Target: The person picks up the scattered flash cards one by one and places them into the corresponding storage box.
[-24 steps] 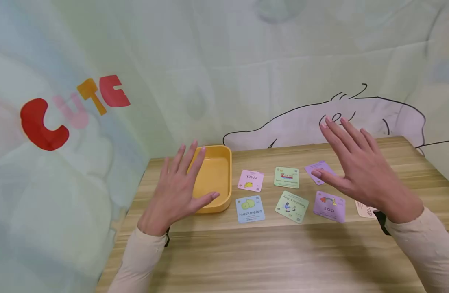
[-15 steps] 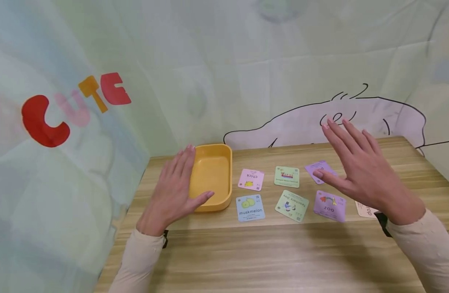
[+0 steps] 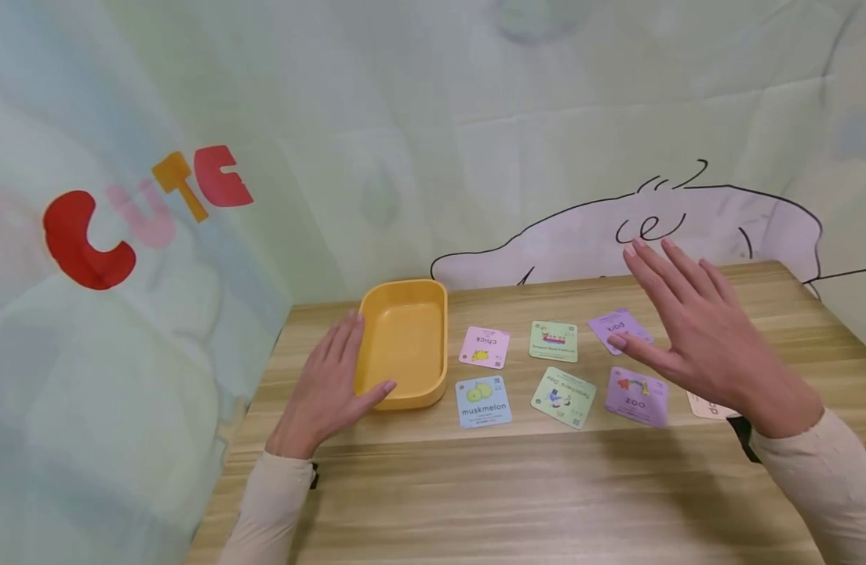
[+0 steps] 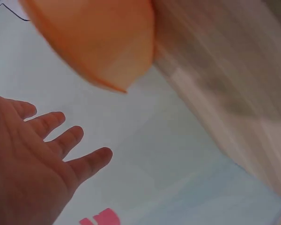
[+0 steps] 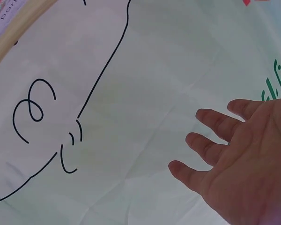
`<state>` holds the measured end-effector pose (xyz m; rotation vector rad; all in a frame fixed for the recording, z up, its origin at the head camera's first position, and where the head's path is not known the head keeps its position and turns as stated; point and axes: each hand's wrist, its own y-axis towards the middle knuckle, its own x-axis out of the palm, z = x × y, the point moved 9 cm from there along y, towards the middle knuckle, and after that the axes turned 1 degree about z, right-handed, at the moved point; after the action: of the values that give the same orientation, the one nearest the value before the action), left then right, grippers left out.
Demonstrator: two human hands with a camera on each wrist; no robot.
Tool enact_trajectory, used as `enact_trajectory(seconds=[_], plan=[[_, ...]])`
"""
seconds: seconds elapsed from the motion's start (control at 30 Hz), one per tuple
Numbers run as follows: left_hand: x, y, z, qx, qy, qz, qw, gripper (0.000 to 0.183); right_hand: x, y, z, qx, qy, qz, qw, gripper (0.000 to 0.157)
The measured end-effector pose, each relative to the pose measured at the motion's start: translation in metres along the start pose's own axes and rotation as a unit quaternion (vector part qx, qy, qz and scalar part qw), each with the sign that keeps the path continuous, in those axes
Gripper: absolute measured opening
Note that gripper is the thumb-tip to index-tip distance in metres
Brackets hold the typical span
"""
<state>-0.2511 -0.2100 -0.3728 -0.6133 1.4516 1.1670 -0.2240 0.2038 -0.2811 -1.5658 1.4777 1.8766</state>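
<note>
My left hand [image 3: 327,384], its fingers straight, is at the left side of a yellow tray [image 3: 405,345]; whether it touches the rim I cannot tell. In the left wrist view the tray [image 4: 103,42] looks orange, apart from the fingertips. My right hand [image 3: 708,345] hovers over the right part of the table, fingers extended, holding nothing. Nearest it are the purple "park" card [image 3: 619,326], the purple "zoo" card [image 3: 636,396] and a pale pink card [image 3: 708,404], partly hidden by the right wrist.
Between tray and right hand lie a pink "chick" card [image 3: 485,347], a blue "muskmelon" card [image 3: 483,401], a green card with a boat [image 3: 554,341] and a green "Teachers' Day" card [image 3: 563,398]. A printed curtain [image 3: 405,157] hangs behind the wooden table [image 3: 518,494].
My left hand has moved down and slightly left, from in front of the tray to its left side, its fingers drawing closer together. The right hand has barely moved.
</note>
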Motion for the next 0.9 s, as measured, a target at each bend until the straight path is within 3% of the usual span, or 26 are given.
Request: enact_trajectory(seconds=[0.4, 0.9], plan=[[0.029, -0.008, -0.03, -0.048, -0.036, -0.042, 0.9973, 0.1, 0.002, -0.007, 0.012, 0.01, 0.006, 0.0, 1.0, 0.094], [0.048, -0.011, -0.044, -0.078, -0.065, -0.077, 0.9919, 0.101, 0.006, -0.018, 0.024, 0.035, 0.01, -0.018, 0.999, 0.094]])
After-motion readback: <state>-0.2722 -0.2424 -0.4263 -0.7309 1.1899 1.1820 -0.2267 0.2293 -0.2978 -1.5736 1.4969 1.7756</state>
